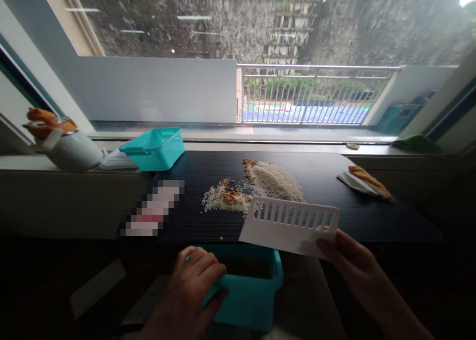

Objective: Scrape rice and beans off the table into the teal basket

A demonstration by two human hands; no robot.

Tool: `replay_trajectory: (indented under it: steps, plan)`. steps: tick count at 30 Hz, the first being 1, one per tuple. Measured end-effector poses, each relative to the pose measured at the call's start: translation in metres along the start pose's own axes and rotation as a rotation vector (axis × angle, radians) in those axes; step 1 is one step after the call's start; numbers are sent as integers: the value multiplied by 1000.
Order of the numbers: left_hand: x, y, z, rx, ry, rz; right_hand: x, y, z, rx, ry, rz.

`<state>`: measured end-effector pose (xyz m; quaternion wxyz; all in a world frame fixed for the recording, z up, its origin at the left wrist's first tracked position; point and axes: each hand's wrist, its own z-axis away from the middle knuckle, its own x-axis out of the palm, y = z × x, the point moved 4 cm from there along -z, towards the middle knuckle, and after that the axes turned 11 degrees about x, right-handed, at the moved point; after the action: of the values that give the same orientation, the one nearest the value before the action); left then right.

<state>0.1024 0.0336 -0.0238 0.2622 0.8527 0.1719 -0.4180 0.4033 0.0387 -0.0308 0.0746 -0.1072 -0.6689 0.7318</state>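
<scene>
My left hand point(199, 285) grips the near left rim of a turquoise plastic bin point(249, 300), held just below the table's front edge. Dark contents show dimly inside it. Between the thumb and fingers of my right hand point(345, 253) is a white slotted plastic scraper point(286, 236), its slots along the upper edge. It hangs over the front of the table, above the bin's right side. Behind the scraper lies a heap of white rice point(278, 181). A smaller spread of rice to its left has yellow-brown beans point(230, 196) mixed in.
The black table point(201, 166) meets a window ledge. Another turquoise bin point(159, 149) sits at the back left, near a grey-white pot point(74, 149). A blurred-out packet point(154, 211) lies on the left. At the right is an orange-and-white wrapper-like item point(368, 183).
</scene>
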Motion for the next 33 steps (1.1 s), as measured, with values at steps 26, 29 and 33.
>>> replay_trajectory:
  steps: [26,29,33]
  plan:
    - [-10,-9,7,34,-14,-126,34,-26,-52,-133,47,-14]
    - [-9,-10,8,11,-19,-110,36,-24,-57,-142,40,-26]
    - [-10,-9,6,36,-8,-116,40,-23,-67,-145,4,7]
